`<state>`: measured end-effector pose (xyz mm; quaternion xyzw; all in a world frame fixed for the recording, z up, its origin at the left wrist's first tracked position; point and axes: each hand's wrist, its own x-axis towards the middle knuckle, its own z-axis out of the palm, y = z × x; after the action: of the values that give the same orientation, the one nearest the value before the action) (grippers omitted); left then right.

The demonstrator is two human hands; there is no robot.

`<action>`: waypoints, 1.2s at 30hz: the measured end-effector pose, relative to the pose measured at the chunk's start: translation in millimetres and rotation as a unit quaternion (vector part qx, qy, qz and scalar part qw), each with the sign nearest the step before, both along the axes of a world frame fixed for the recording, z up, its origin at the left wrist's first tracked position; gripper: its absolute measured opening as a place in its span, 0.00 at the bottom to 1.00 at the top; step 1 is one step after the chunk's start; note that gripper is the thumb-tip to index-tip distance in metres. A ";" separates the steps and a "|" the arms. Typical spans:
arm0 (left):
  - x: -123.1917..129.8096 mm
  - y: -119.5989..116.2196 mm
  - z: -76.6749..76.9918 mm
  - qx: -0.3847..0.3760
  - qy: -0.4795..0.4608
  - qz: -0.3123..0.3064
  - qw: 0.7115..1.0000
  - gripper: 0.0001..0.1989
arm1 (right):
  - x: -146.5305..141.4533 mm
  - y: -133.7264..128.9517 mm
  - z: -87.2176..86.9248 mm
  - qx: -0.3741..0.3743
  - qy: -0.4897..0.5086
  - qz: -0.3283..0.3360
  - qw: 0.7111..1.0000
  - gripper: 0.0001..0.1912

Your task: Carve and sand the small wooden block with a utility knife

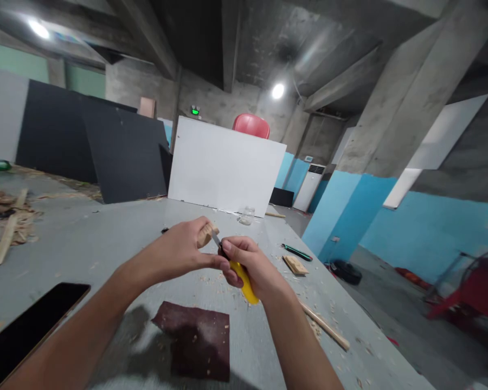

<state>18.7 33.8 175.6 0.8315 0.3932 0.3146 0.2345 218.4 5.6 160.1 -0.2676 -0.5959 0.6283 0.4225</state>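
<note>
My left hand [187, 246] is closed around a small piece of pale wood [205, 234], with part of it hidden by the fingers. In my right hand [248, 260] is a yellow-handled utility knife [246, 284], its blade pointing up and left against the wood. The left thumb reaches across to the knife near the base of its blade. Both hands are above the grey table. Below them lies a dark red-brown sheet of sandpaper [203, 341], dotted with wood chips.
On the right lie a green-black cutter [296, 252], a carved wood block [295, 265] and a wooden stick [325, 326]. A phone [36, 325] is at left, near a wood strip [10, 233] and shavings. A clear cup [247, 215] stands before a white board [225, 168].
</note>
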 end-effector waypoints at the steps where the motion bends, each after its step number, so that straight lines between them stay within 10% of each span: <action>1: 1.0 -1.7 -0.2 0.003 0.002 -0.008 1.000 0.22 | 1.6 0.9 -0.8 -0.004 -0.004 0.016 1.000 0.22; 11: 9.8 -8.0 -4.7 0.065 0.033 -0.014 0.997 0.21 | 8.2 8.0 -3.3 -0.015 -0.012 0.048 0.999 0.22; 27: 33.4 2.5 -20.3 0.088 0.077 0.040 0.992 0.18 | -7.6 33.5 -23.7 0.055 0.047 -0.282 0.957 0.25; 36: 10.7 15.3 -14.2 -0.046 -0.026 0.008 0.999 0.25 | 15.9 15.6 -0.9 0.031 0.004 -0.130 0.991 0.22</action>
<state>29.4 49.1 161.4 0.8083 0.4075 0.3196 0.2801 234.4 21.3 159.2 -0.3272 -0.5738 0.5503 0.5107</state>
